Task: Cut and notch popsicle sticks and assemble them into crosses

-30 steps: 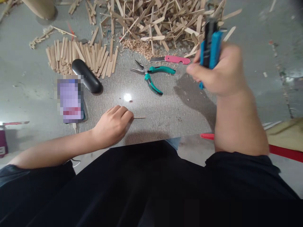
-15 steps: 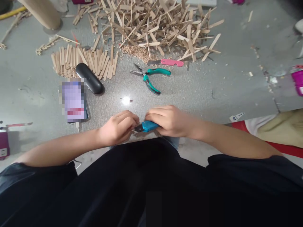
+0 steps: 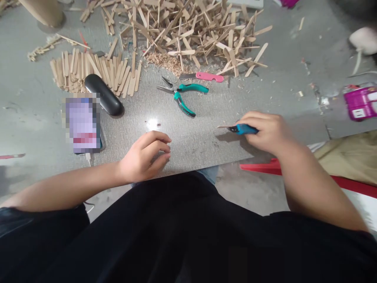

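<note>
My right hand (image 3: pixel 266 131) is closed round a blue utility knife (image 3: pixel 244 129), held low over the grey mat (image 3: pixel 206 114) with its tip pointing left. A thin sliver of wood (image 3: pixel 222 126) shows at the knife's tip. My left hand (image 3: pixel 144 155) rests on the mat near its front edge, fingers curled inward. What it holds, if anything, is hidden. The two hands are well apart.
Green-handled pliers (image 3: pixel 182 96) and a pink-handled blade (image 3: pixel 206 76) lie mid-mat. Behind them is a heap of glued stick crosses (image 3: pixel 188 27), with flat sticks (image 3: pixel 94 70) at left. A black case (image 3: pixel 103 94) and a phone (image 3: pixel 83 125) lie left, a pink box (image 3: pixel 361 102) right.
My right hand has pulled the knife away to the right from the left hand, where both met at the mat's front edge. A second ago it held the knife high up.
</note>
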Motion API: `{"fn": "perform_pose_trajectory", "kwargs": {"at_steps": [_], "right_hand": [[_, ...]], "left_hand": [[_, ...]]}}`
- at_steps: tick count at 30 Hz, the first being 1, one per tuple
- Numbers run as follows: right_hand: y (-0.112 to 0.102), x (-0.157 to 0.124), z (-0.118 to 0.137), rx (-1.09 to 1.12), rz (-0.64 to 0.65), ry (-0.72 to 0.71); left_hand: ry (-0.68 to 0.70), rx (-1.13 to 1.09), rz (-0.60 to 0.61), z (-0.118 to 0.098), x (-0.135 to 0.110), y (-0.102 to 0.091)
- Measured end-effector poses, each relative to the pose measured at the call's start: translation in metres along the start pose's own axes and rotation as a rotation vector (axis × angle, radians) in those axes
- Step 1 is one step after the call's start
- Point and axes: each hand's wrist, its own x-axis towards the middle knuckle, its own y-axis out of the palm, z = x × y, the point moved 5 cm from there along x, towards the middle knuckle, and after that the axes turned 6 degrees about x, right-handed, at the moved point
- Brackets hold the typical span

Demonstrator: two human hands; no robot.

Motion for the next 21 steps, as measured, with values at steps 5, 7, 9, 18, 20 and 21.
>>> {"fn": "perform_pose_trajectory", "kwargs": {"at_steps": [5,7,9,18,20,21], "right_hand": [[-0.002,0.052,-0.042,-0.065,-0.048,0.051],[-0.001,0.080,-0.055,-0.092,-0.067,0.073],[-0.001,0.101,-0.066,-0.117,-0.096,0.101],[0.002,0.084,-0.046,0.028,-0.161,0.045],[0.008,0.077,-0.027,0.088,-0.109,-0.007],[0.012,0.075,-0.018,0.109,-0.090,-0.026]], "left_hand": [[-0.008,0.021,0.007,0.001,-0.001,0.001],[0.002,0.026,0.019,0.001,-0.001,0.001],[0.009,0.030,0.027,0.002,-0.001,0.001],[0.008,0.023,0.069,0.004,-0.001,0.006],[0.005,0.007,0.084,0.005,-0.001,0.008],[-0.001,-0.001,0.094,0.006,0.000,0.009]]}}
